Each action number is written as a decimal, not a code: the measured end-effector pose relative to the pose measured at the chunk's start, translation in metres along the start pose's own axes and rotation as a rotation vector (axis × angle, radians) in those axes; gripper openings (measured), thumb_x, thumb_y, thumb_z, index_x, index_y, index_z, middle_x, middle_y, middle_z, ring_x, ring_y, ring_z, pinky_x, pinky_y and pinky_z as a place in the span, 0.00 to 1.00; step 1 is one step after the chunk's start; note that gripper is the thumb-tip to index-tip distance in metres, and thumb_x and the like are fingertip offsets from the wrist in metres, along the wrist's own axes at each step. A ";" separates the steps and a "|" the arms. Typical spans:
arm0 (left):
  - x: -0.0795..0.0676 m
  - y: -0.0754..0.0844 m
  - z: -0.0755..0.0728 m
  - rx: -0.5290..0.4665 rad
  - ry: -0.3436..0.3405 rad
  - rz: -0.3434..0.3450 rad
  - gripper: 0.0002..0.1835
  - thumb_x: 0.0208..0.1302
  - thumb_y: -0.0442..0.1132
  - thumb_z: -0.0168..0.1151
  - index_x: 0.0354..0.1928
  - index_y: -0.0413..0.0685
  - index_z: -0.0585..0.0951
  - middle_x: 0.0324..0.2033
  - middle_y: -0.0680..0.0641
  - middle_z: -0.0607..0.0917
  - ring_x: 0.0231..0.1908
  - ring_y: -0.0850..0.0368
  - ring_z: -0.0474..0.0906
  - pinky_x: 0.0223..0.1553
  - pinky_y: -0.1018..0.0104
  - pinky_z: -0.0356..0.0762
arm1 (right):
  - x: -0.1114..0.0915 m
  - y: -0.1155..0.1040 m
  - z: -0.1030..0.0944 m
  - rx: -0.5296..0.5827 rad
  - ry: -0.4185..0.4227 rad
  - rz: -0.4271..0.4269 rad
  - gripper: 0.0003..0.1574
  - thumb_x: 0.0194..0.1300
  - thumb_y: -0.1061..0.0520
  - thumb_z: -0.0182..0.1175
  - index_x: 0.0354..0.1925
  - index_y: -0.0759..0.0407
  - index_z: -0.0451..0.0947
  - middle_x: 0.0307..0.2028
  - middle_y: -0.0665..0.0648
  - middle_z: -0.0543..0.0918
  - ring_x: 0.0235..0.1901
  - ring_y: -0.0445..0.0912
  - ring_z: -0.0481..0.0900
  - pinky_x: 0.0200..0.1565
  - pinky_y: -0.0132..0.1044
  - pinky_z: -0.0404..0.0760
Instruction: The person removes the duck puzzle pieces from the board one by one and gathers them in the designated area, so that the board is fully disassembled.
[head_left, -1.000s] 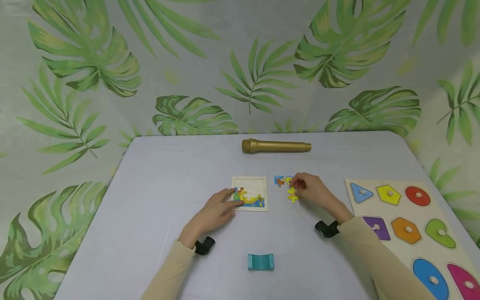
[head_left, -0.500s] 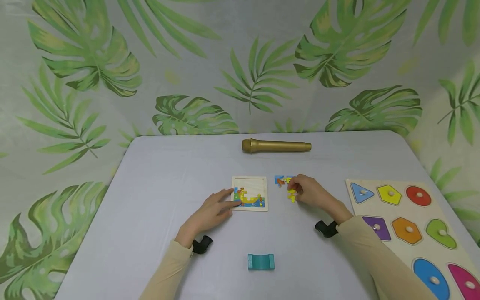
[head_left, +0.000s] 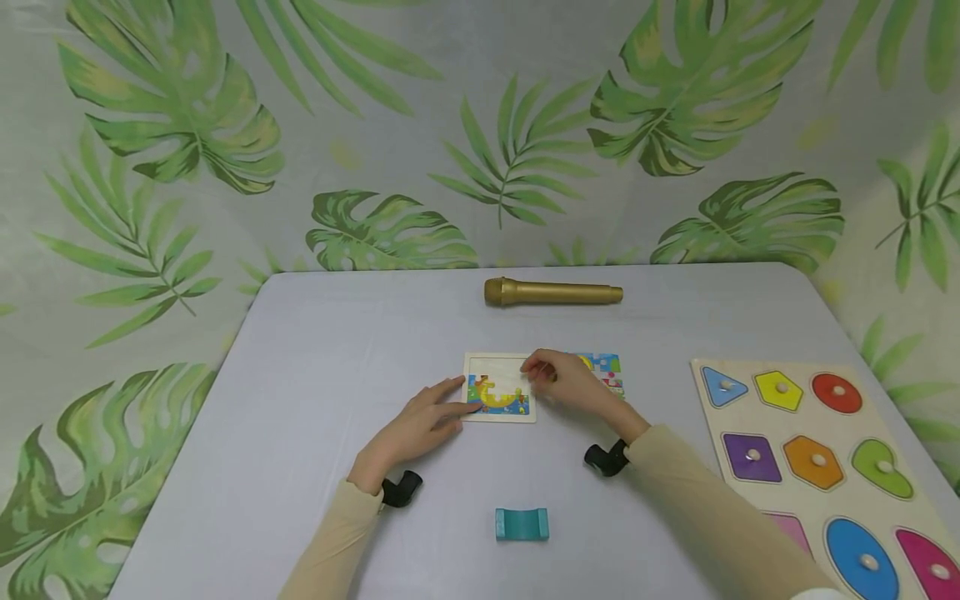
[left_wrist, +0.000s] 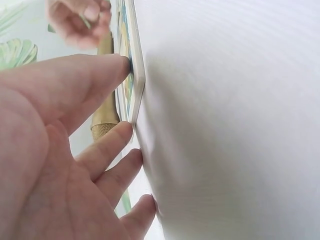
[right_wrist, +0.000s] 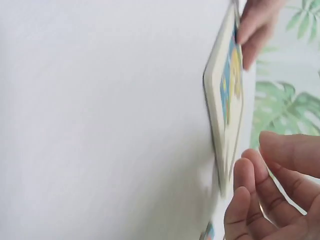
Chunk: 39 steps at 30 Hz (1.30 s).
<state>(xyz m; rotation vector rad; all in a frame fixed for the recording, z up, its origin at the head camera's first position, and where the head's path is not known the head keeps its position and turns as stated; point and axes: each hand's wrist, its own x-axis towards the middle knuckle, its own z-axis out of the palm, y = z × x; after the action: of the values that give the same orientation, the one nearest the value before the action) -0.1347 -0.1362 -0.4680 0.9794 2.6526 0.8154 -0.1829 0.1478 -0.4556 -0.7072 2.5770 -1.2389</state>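
A small square wooden puzzle tray point(head_left: 501, 420) lies flat, with joined yellow and blue jigsaw pieces point(head_left: 498, 403) filling its lower part and bare wood above. My left hand point(head_left: 414, 427) rests at its left side; the thumb point(left_wrist: 107, 70) touches the tray's near left corner, the other fingers fairly straight. My right hand point(head_left: 573, 387) hovers at the tray's right edge, thumb and fingers drawn together. A small greenish bit shows between them in the left wrist view, apparently a puzzle piece, mostly hidden. Loose puzzle pieces point(head_left: 606, 363) lie behind that hand, partly covered.
A gold microphone point(head_left: 555, 292) lies across the back of the table. In front of the tray sits a teal block point(head_left: 522, 524) with a curved top. A wooden board of knobbed coloured shapes point(head_left: 765, 427) takes up the right side, partly under the right sleeve point(head_left: 712, 492).
My right hand has moved left from the loose pieces to the tray's right edge, uncovering blue and pink pieces on the right. My left hand has stayed almost still.
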 end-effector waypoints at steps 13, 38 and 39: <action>0.001 -0.002 -0.001 -0.030 0.000 0.020 0.19 0.70 0.36 0.55 0.61 0.45 0.77 0.68 0.35 0.60 0.68 0.35 0.53 0.63 0.37 0.52 | 0.032 -0.026 0.038 0.000 -0.072 -0.010 0.17 0.59 0.71 0.61 0.48 0.67 0.79 0.42 0.57 0.80 0.36 0.45 0.73 0.41 0.35 0.75; 0.003 0.003 -0.002 -0.108 -0.009 -0.061 0.18 0.69 0.36 0.56 0.59 0.45 0.79 0.69 0.36 0.60 0.68 0.34 0.52 0.62 0.36 0.53 | 0.039 -0.022 0.047 0.093 0.035 -0.019 0.13 0.59 0.73 0.56 0.39 0.60 0.78 0.29 0.52 0.76 0.30 0.45 0.71 0.35 0.35 0.73; 0.003 0.003 -0.002 -0.108 -0.012 -0.067 0.18 0.69 0.36 0.56 0.59 0.46 0.79 0.69 0.37 0.60 0.68 0.35 0.51 0.62 0.37 0.52 | 0.037 -0.021 0.044 0.110 0.041 -0.002 0.13 0.59 0.73 0.56 0.39 0.60 0.78 0.30 0.53 0.76 0.30 0.45 0.71 0.36 0.36 0.73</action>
<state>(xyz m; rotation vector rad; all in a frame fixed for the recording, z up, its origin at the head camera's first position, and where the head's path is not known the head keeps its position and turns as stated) -0.1355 -0.1332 -0.4649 0.8622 2.5861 0.9236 -0.1920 0.0881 -0.4663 -0.6696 2.5178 -1.3971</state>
